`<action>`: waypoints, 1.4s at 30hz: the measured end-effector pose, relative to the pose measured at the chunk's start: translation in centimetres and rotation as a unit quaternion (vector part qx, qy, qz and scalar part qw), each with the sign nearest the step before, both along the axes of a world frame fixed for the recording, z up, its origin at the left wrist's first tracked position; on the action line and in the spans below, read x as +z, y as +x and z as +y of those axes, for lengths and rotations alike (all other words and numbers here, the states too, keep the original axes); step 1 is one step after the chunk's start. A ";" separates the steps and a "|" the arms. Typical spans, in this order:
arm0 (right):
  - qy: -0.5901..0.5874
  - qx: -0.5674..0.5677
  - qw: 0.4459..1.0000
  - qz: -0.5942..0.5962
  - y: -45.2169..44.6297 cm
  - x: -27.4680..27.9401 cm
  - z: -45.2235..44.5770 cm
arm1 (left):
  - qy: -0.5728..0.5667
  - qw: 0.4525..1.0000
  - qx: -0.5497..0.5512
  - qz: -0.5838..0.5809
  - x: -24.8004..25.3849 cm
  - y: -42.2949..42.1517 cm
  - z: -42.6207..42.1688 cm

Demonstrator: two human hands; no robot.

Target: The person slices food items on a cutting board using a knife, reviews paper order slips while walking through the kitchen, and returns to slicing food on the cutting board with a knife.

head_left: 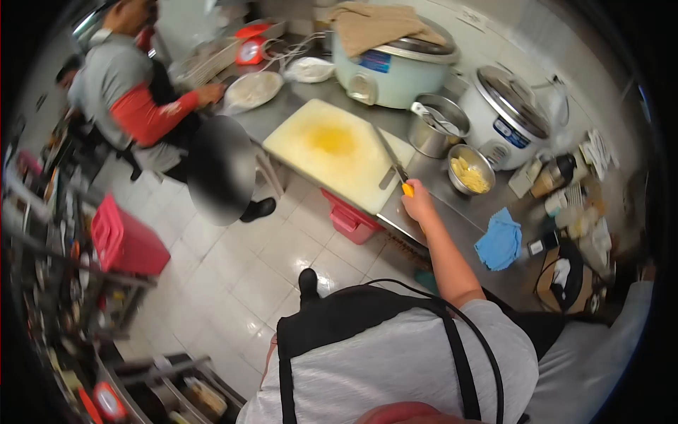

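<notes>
My right hand (419,203) is closed around the yellow-orange handle of a knife (390,152). Its long blade points away from me, over the right part of a white cutting board (296,141). A yellow wet-looking stain (330,140) marks the middle of the board. Just right of my hand stands a metal bowl (472,189) with pale yellow slices (469,174) in it. Behind that bowl is a steel pot (429,143) with a utensil inside. My left hand is out of view.
Two large rice cookers (395,74) (505,116) stand along the wall. A blue cloth (499,240) lies on the steel counter at right, near bottles (554,173). A person (134,92) with a red sleeve works at left. Pink bins (127,237) (349,218) stand below.
</notes>
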State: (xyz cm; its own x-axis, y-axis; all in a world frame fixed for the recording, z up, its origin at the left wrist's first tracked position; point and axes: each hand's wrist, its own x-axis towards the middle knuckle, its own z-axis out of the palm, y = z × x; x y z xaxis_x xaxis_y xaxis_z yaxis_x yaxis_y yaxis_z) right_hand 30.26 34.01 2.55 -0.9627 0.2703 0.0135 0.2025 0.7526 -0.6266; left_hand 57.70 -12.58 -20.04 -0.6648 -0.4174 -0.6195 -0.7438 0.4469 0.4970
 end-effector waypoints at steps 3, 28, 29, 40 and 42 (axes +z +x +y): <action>0.011 -0.013 0.998 0.055 -0.9 -1.0 0.1 | -0.087 0.994 -0.007 0.067 2.6 -9.9 -0.1; 0.074 -0.467 0.881 -0.012 2.7 11.4 38.1 | 0.029 0.797 -0.202 0.568 17.9 -45.9 22.3; 0.050 -0.471 0.881 -0.019 2.7 11.4 40.6 | -0.069 0.789 -0.232 0.564 18.1 -45.8 22.1; 0.007 -0.517 0.845 -0.139 -2.3 9.4 54.2 | -0.140 0.827 -0.192 0.509 17.4 -46.4 22.0; 0.028 -0.493 0.848 -0.195 -2.9 9.3 54.2 | -0.163 0.827 -0.202 0.498 18.2 -45.9 22.8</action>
